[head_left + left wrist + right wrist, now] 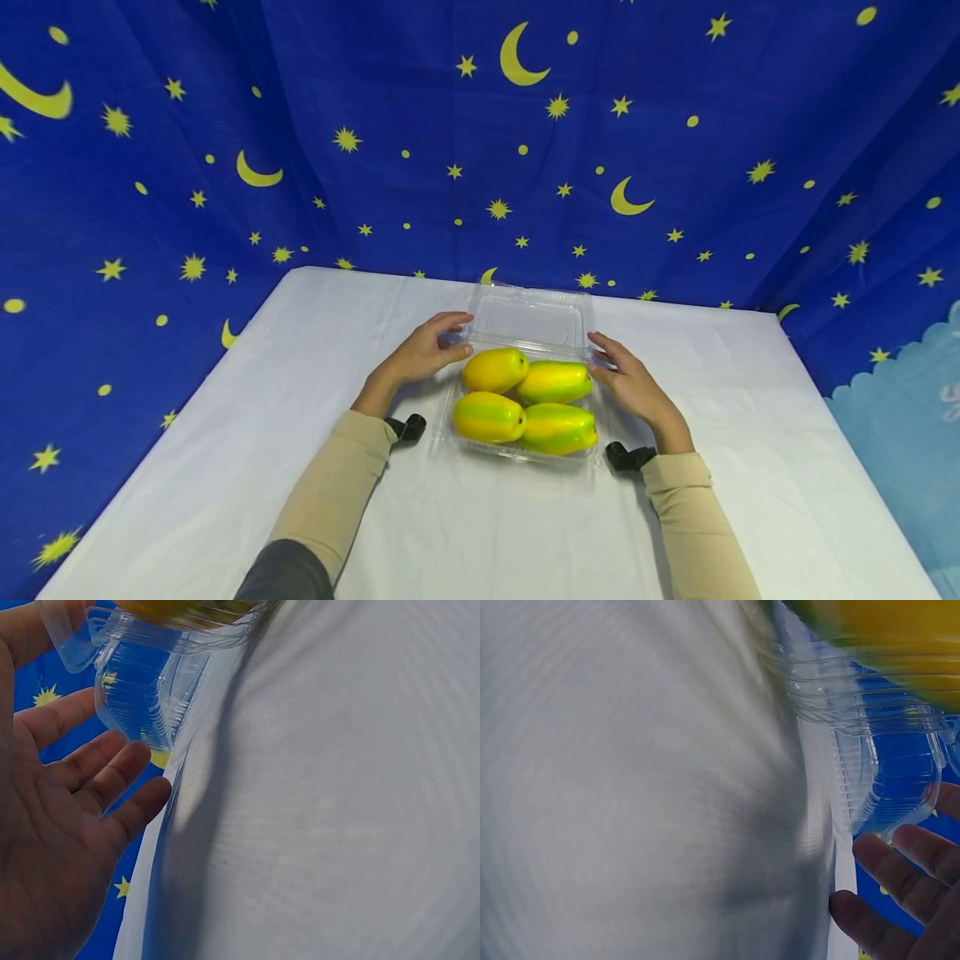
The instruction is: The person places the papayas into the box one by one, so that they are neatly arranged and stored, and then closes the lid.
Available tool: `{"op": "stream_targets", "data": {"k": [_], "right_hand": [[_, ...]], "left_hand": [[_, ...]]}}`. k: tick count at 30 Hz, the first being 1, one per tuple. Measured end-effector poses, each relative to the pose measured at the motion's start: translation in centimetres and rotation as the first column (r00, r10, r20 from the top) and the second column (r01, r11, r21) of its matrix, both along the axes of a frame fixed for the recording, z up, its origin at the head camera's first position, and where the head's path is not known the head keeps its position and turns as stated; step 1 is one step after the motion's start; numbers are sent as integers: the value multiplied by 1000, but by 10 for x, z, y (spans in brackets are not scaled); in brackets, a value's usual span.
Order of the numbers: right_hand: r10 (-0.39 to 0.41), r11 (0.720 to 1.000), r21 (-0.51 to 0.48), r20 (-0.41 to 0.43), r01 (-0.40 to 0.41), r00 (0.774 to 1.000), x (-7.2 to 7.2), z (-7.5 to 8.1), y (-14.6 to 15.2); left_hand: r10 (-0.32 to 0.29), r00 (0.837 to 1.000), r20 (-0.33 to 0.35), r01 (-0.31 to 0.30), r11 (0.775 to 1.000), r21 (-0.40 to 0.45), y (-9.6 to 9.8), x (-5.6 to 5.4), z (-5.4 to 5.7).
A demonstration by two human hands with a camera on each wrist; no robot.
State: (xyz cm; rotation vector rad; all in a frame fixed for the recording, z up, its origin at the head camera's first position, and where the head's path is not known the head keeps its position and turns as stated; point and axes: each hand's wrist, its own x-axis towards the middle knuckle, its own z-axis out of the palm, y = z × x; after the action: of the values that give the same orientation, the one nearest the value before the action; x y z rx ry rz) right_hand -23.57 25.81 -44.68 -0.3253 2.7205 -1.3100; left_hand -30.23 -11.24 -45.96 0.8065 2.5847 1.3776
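A clear plastic clamshell box (480, 450) stands on the white-covered table with its lid (531, 318) tipped back, away from the person. Several plump yellow-green fruits (489, 417), shaped like small papayas, lie in the tray in two rows. At the left side of the hinge is the left hand (422, 350), thumb and fingers spread around the lid's near corner. On the opposite side, the right hand (628, 379) has its fingertips right at the box's edge. Both wrist views show relaxed, parted fingers beside the clear plastic (142, 690), the lid (900, 772) hanging beyond them.
The white tablecloth (480, 533) spreads around the box on all sides. Behind the table hangs a blue curtain (420, 100) with yellow moons and stars. A black wrist mount (408, 428) juts inward from the left sleeve, and another (626, 457) from the right.
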Motion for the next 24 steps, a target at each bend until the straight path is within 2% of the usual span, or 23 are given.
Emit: {"op": "stream_targets", "data": {"k": [8,15,24], "right_hand": [[-25,997,73,-56,29,998,-1,1,-3],[-45,996,72,-89,51,995,0,4,-5],[-70,996,55,-120,77,990,3,11,-9]], "left_hand": [[-12,999,-31,13,999,40,0,0,1],[-3,999,-54,6,998,56,0,0,2],[14,998,-66,-10,999,51,1,4,13]]}}
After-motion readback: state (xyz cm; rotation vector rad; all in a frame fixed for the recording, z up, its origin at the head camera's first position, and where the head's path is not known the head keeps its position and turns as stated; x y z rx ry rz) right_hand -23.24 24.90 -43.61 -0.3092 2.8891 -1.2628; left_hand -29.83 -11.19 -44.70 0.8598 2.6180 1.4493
